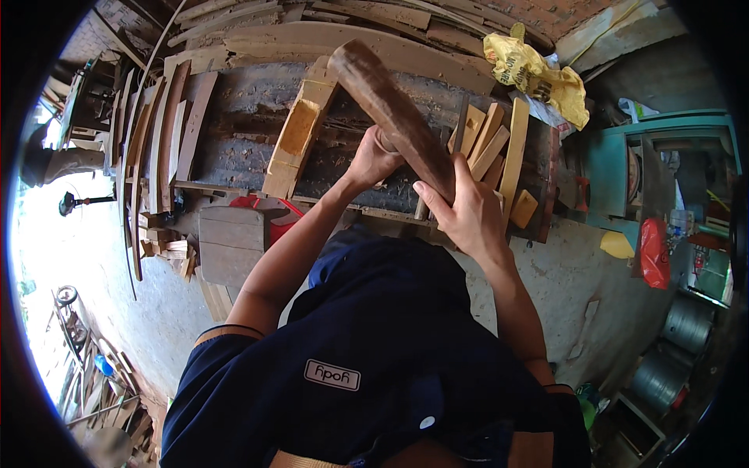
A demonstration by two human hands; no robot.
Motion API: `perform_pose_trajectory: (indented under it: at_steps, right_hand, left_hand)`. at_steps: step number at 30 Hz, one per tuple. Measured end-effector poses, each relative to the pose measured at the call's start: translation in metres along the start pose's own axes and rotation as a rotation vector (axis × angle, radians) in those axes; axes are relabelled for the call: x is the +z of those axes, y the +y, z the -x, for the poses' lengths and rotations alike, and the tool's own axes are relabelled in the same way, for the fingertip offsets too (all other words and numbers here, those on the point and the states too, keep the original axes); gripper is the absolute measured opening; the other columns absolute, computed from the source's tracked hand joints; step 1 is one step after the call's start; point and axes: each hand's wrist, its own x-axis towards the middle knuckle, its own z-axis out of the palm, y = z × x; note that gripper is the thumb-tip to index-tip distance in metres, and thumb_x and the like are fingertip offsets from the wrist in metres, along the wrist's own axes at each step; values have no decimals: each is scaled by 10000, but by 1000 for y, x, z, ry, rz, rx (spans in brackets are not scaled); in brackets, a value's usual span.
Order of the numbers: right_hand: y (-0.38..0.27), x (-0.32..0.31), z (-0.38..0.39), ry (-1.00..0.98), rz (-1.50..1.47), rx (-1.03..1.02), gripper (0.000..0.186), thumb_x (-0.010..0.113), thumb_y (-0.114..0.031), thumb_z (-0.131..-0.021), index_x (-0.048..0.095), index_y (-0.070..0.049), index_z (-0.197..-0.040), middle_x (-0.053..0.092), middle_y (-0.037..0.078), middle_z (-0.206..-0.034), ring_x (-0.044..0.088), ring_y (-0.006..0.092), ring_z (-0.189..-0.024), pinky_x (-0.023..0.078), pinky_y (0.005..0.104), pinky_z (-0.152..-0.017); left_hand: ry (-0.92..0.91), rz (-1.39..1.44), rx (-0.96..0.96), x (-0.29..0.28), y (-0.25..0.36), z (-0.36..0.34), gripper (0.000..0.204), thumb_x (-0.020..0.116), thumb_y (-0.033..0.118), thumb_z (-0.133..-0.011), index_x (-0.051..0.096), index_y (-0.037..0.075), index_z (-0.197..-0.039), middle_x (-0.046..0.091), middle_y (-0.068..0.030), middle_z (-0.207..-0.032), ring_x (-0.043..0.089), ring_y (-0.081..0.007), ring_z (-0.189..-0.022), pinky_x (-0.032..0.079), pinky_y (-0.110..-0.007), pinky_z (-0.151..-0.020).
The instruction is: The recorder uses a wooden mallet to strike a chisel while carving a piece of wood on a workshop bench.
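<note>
"Two points I'm logging. First, progress: how far along is the work standing?"

"Noting: a dark brown wooden bar (394,109) is being held up over the workbench (234,140), clear of its surface as far as I'm seeing. So the picking up is counting as done, in my judgement. A pale block (299,129) is lying on the bench to the left of the bar, showing what is looking like a rectangular recess in its upper face; I'm judging that hollow already cut."

"And what is remaining?"

"Judging from the present layout, the bar is not yet resting anywhere but in the hands, so its handling is counting as unfinished. Pale wooden strips (491,150) are lying on the right part of the bench, beside the right hand (472,207), and neither hand is appearing to hold them. Anything finer I'm leaving blank."

"Second point: bar relative to fingers?"

"The bar is slanting, its far end pointing away and to the left, its near end sitting at the right hand. There the thumb is lying along the left side and the fingers are wrapping the other, so that hand is gripping it. The left hand (373,160) is curling at the bar's left edge, midway along."

"Gripping too?"

"Its fingertips are partly hiding behind the wood; I'm recording 'cannot tell'."
</note>
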Motion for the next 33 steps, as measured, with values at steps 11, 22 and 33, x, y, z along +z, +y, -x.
perform_pose_trajectory:
  at_steps: [11, 22, 33]
  right_hand:
    - [16, -16, 2, -16, -767, 207, 525, 688, -408, -950, 526, 32, -1187, 624, 67, -771, 549, 103, -460, 449, 253, -395]
    - [-18, -39, -5, 348, -361, -292, 483, 724, -315, -920, 504, 19, -1192, 645, 124, -689, 675, 243, -591, 520, 342, -557]
    - [11, -4, 4, -16, -338, 84, 544, 661, -471, -936, 551, -7, -1197, 682, 189, -726, 712, 366, -666, 535, 439, -602]
  left_hand:
    - [217, -39, -46, -11, 18, -9, 155, 746, 67, -867, 621, 85, -957, 616, 45, -863, 575, -44, -782, 481, -235, -704]
    - [153, -94, 15, 5, 5, 0, 154, 735, 84, -869, 626, 43, -970, 659, 6, -934, 605, -70, -884, 501, -261, -810]
    - [211, 29, -43, 1, 20, -4, 232, 761, 71, -860, 631, 39, -1048, 681, 10, -942, 623, -75, -853, 531, -271, -781]
